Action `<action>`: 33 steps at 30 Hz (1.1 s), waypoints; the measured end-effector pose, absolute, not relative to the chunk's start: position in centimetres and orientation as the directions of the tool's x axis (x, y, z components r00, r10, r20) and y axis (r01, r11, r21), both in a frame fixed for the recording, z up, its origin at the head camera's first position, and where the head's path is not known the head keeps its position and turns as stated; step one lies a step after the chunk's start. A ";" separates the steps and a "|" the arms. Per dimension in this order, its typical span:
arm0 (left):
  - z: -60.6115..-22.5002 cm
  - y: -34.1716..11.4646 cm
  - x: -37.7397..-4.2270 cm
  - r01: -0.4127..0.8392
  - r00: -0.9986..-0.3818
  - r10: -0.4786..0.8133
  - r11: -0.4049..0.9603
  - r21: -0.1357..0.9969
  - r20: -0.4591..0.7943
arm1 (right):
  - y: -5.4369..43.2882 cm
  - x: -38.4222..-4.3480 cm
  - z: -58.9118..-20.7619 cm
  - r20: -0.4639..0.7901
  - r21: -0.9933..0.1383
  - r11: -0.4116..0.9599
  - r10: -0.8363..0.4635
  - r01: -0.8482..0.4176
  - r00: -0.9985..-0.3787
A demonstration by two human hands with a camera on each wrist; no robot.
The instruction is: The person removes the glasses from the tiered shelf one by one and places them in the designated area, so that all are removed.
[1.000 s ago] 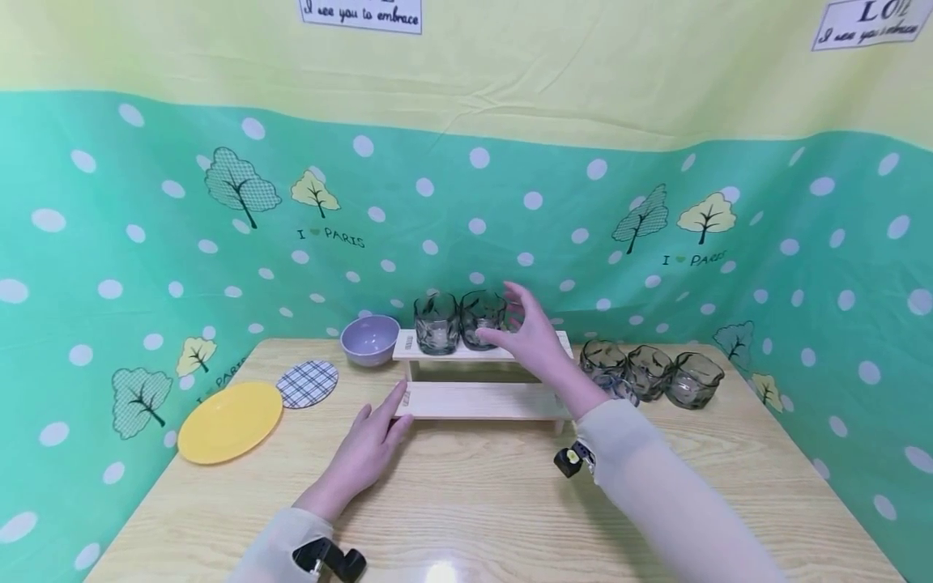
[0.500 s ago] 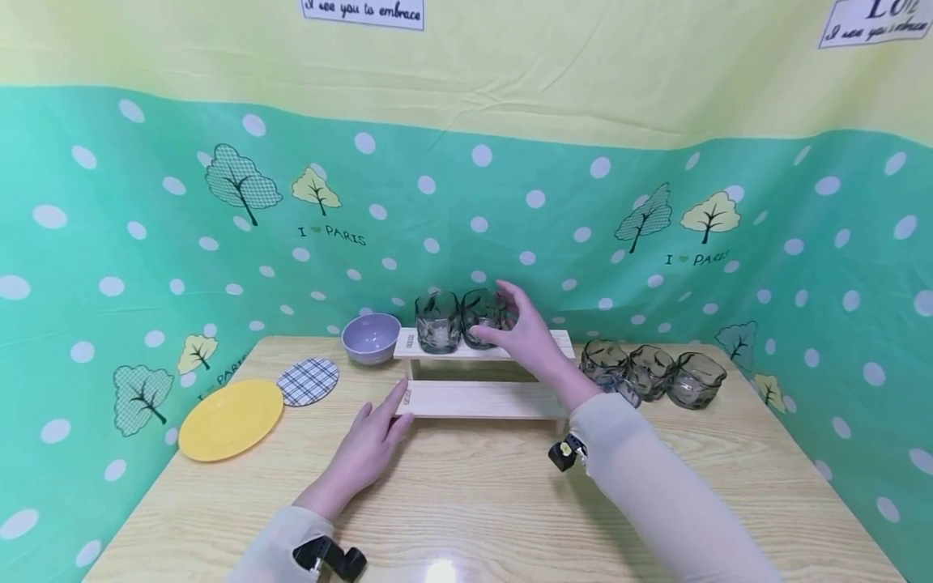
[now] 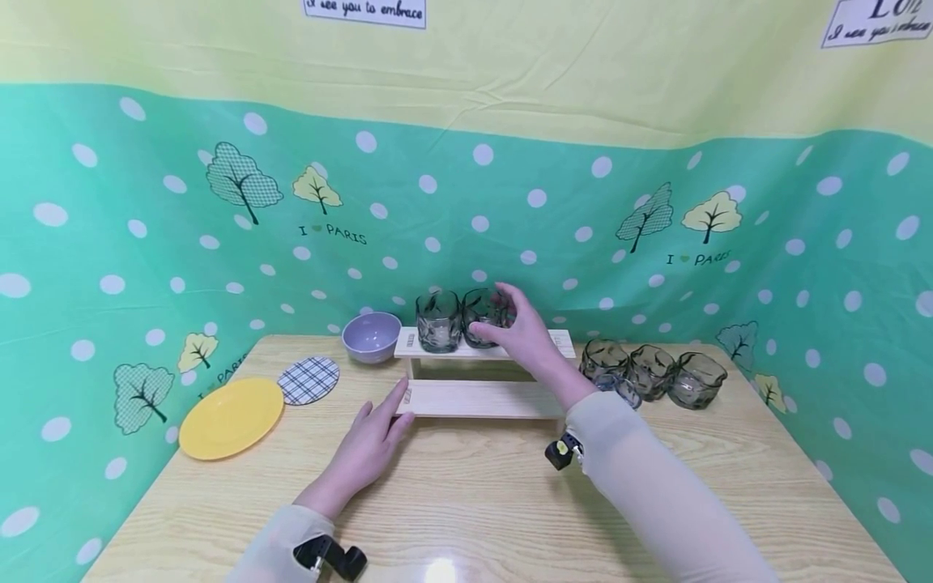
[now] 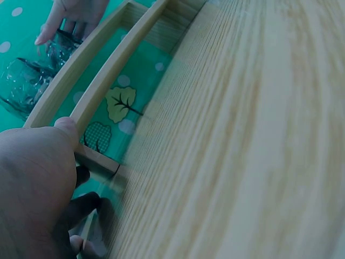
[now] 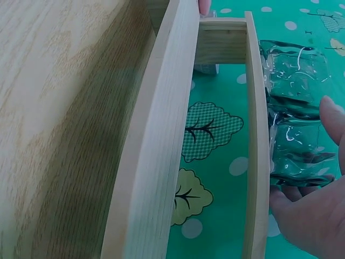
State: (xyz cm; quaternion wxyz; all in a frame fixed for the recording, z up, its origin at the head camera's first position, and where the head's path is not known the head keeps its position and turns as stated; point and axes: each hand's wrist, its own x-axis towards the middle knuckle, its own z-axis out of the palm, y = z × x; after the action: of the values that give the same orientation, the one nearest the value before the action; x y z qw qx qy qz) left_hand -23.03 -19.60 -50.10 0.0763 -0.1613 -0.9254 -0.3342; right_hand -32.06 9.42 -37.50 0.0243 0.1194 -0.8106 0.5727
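Observation:
A two-tier wooden rack point(image 3: 481, 400) stands on the table, with two dark, clear glasses side by side on its upper shelf. My right hand point(image 3: 526, 334) reaches over the rack and holds the right glass point(image 3: 481, 320), thumb at its front and fingers around its far right side. Beside it, close against it, is the left glass point(image 3: 438, 324). In the right wrist view both glasses point(image 5: 302, 148) show beyond the upper board, my thumb close to one. My left hand point(image 3: 368, 449) rests against the rack's left end, fingers extended, and in the left wrist view its thumb point(image 4: 66, 129) touches the board edge.
Several more dark glasses point(image 3: 696, 380) stand right of the rack. To its left are a purple bowl point(image 3: 371, 338), a checked round coaster point(image 3: 309, 380) and a yellow plate point(image 3: 231, 419). A polka-dot cloth point(image 3: 481, 202) hangs close behind the wooden table point(image 3: 466, 502).
My right hand has moved slightly left and closed around the right glass, its fingers now nearer the side. My left hand stays at the rack's left end. Both glasses remain on the upper shelf.

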 end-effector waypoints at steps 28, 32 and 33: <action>-50.0 -19.6 -23.1 0.354 -0.935 0.250 0.721 0.595 0.253 | 9.3 -31.8 -37.5 0.209 -0.917 0.337 -0.055 -0.216 -0.976; -50.1 -19.6 -23.1 0.358 -0.933 0.248 0.723 0.591 0.261 | 9.6 -31.3 -37.0 0.208 -0.916 0.343 -0.036 -0.207 -0.978; -50.1 -19.6 -23.1 0.360 -0.932 0.249 0.723 0.589 0.263 | 9.7 -31.2 -36.8 0.206 -0.916 0.346 -0.034 -0.204 -0.978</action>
State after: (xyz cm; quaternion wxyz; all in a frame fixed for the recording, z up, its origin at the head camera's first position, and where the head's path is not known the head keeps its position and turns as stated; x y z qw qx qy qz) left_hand -23.11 -19.65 -50.12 0.0831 -0.1644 -0.9245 -0.3336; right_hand -31.15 9.70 -36.82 0.0752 0.0729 -0.8170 0.5671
